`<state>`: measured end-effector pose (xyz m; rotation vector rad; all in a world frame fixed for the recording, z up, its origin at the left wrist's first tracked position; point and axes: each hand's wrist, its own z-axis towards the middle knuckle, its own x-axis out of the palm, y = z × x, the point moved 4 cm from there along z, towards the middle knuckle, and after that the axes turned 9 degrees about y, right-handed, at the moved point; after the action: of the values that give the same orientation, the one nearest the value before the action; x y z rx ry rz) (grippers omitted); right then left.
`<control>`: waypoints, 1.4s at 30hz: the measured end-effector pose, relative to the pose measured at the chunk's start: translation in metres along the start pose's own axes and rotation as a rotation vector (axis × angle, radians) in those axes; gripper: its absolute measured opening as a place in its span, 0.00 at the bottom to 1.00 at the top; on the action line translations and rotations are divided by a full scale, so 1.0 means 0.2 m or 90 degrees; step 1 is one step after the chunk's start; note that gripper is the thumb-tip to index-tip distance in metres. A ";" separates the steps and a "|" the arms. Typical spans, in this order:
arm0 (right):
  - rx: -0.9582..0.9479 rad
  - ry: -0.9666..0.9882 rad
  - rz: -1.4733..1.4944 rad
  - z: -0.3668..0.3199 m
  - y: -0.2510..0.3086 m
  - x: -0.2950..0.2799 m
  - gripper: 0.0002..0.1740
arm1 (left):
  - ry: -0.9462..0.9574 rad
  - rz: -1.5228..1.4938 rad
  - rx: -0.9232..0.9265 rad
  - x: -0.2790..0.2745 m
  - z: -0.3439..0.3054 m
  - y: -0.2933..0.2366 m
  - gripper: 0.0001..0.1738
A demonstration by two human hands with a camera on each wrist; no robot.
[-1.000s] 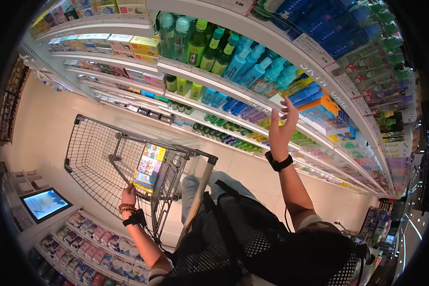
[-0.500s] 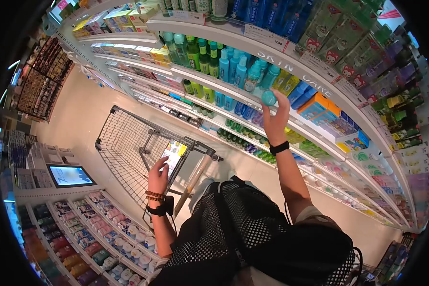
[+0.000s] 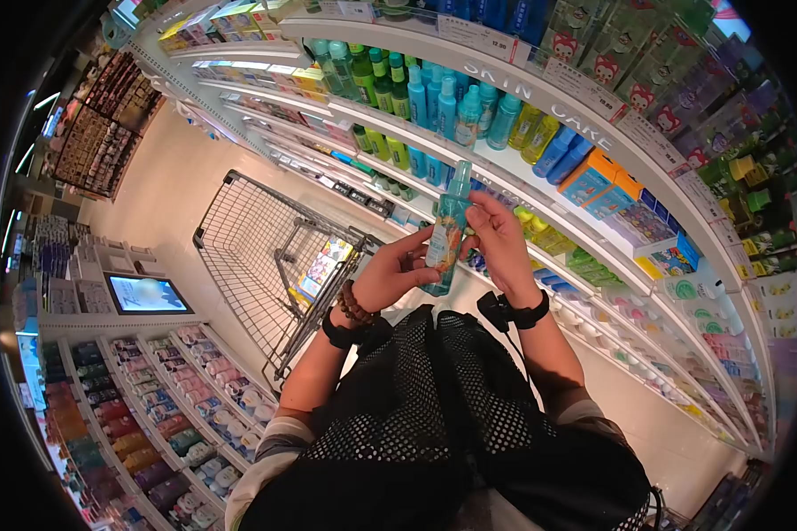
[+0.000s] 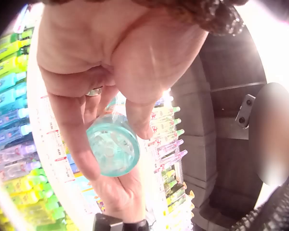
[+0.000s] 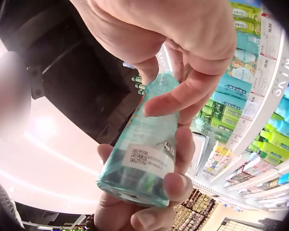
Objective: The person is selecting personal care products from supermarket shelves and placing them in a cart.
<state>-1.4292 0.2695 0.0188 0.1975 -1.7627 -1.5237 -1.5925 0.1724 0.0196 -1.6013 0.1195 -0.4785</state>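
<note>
A translucent teal spray bottle point(image 3: 449, 232) with a printed label is held upright, slightly tilted, before the chest. My left hand point(image 3: 397, 271) grips its lower part between thumb and fingers. Higher up, my right hand point(image 3: 499, 237) pinches the bottle from the other side, near its shoulder. From the left wrist, the round base of the bottle point(image 4: 113, 150) faces the camera. A white sticker with a square code point(image 5: 147, 158) shows on the bottle's back in the right wrist view, with left-hand fingers wrapped about the lower end.
A wire shopping cart point(image 3: 239, 232) stands ahead, with a colourful package point(image 3: 326, 267) in it. Shelves of bottles point(image 3: 447, 104) run along the right, with orange boxes point(image 3: 599, 180) among them. Lower left are more stocked shelves point(image 3: 181, 389) and a lit screen point(image 3: 148, 294).
The right hand reached to the shelf, took the teal spray bottle and brought it down to the body. The left hand left the cart's side, moved right and took hold of the bottle too.
</note>
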 end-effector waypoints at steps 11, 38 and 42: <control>0.090 0.154 -0.408 0.11 -0.52 0.44 0.38 | -0.495 0.124 -0.121 -0.47 -0.73 0.42 0.28; -0.091 0.283 -1.064 0.03 -1.36 0.61 0.22 | -0.808 0.107 -0.910 -2.26 -2.10 2.74 0.17; -0.098 0.276 -1.048 0.03 -1.38 0.61 0.21 | -0.693 -0.008 -0.937 -2.20 -2.18 2.90 0.29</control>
<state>-1.6158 0.1291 -0.1726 2.0760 -0.9151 -2.2907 -2.0325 -0.1322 -0.6409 -3.0563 -0.4835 0.7496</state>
